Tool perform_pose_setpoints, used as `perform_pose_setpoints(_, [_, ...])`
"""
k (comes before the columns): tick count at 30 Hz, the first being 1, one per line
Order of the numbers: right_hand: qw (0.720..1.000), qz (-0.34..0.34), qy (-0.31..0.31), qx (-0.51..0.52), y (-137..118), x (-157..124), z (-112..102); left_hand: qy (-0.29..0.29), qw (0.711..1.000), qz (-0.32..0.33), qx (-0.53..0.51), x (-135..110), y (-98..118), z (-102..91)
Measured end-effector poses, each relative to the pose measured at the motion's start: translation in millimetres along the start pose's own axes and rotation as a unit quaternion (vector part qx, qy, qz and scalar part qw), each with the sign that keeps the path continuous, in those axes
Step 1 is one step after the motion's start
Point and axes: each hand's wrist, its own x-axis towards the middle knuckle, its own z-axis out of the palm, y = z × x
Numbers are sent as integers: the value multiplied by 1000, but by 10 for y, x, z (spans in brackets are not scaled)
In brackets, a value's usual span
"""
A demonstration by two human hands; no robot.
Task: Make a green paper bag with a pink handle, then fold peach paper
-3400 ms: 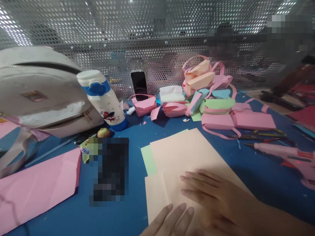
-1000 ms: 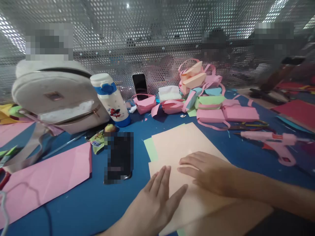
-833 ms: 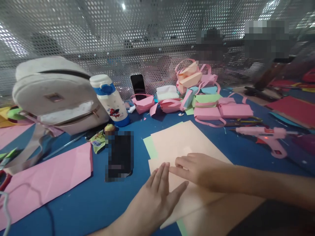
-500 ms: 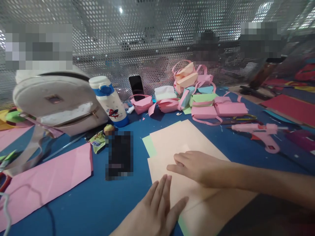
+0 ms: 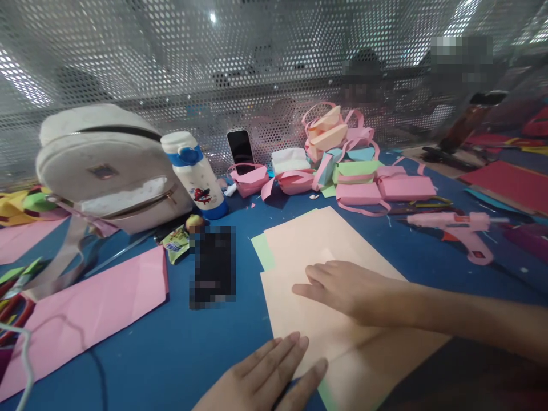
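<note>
Peach paper sheets (image 5: 303,240) lie overlapped on the blue table, with pale green paper (image 5: 262,251) showing from under their edges. My right hand (image 5: 342,288) rests on the upper middle of the peach sheets, its forearm reaching in from the right. The thumb and forefinger stretch out to the left and the other fingers bend slightly; nothing shows in its grasp. At the lower left edge of the stack, my left hand (image 5: 268,374) lies with its fingers extended over the paper and its thumb apart. It holds nothing that I can see.
A dark phone-like object (image 5: 214,265), partly pixelated, and pink paper (image 5: 98,314) lie left. Behind stand a white backpack (image 5: 111,165), a bottle (image 5: 197,177) and small folded paper bags (image 5: 359,194). A pink glue gun (image 5: 462,228) lies right; a perforated metal screen (image 5: 257,68) rises behind.
My left hand has slid down, nearer to me, along the paper's left edge. My right hand stays almost in place. The whole view has shifted slightly.
</note>
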Motion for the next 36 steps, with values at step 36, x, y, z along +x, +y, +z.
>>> perform_pose_setpoints(36, [959,146,95,224,442,-265,-66,2,994,-81,-69,337,-184,23])
